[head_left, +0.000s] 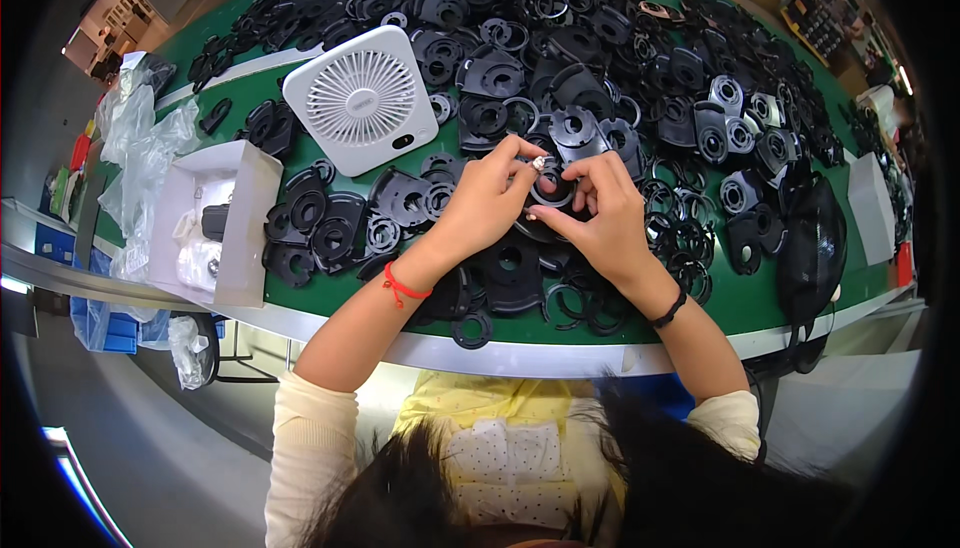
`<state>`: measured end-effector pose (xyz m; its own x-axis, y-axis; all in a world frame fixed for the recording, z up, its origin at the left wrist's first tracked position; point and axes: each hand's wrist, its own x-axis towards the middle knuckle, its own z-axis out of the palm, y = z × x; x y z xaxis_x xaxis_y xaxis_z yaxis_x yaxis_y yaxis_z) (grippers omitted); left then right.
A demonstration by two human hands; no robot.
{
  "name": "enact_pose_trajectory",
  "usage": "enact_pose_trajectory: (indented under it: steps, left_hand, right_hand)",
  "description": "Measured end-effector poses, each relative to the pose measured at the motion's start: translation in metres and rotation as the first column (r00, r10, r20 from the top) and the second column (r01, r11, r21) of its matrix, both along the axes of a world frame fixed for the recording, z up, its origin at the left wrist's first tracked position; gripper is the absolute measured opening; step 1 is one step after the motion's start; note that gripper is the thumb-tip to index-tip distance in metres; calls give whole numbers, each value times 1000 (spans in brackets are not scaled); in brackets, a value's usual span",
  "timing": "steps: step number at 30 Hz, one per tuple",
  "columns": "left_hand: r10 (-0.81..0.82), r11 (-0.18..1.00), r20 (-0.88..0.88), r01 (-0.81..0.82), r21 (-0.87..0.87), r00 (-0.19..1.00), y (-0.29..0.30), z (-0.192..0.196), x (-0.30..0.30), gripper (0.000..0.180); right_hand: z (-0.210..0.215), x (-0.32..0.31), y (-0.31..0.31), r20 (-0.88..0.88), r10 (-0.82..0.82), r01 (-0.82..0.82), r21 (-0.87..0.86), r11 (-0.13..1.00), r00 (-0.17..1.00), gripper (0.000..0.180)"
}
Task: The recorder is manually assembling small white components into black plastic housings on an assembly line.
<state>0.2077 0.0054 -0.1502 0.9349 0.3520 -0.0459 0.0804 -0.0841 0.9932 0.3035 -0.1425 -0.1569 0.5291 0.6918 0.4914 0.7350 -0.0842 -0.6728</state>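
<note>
Both my hands work close together above a crowd of black plastic parts on the green tabletop. Fingers of my left hand [487, 196] are closed at the left side of a black round plastic part [546, 204], with thumb and forefinger pinched near its top. A small pale thing shows at those fingertips, too small to name. From the other side my right hand [607, 216] grips the same part, thumb below and fingers curled above. My fingers cover much of it. Flat black plates with round holes [512, 270] lie just beneath my hands.
A white square fan [362, 103] stands left of my hands. A white box [262, 206] with small items sits at the left edge beside clear plastic bags [150, 163]. Thin black rings [690, 273] lie at right, near a black mesh bag [812, 248]. A pale rim [500, 358] edges the table.
</note>
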Motion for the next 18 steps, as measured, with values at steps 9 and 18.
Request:
enact_pose_trajectory:
  steps: [9, 18]
  left_hand:
    - [-182, 958, 185, 131, 255, 966, 0, -1, 0, 32]
    - [-54, 984, 74, 41, 176, 996, 3, -1, -1, 17]
  right_hand:
    - [-3, 20, -1, -480, 73, -82, 2, 997, 874, 14]
    - [1, 16, 0, -573, 35, -68, -36, 997, 819, 14]
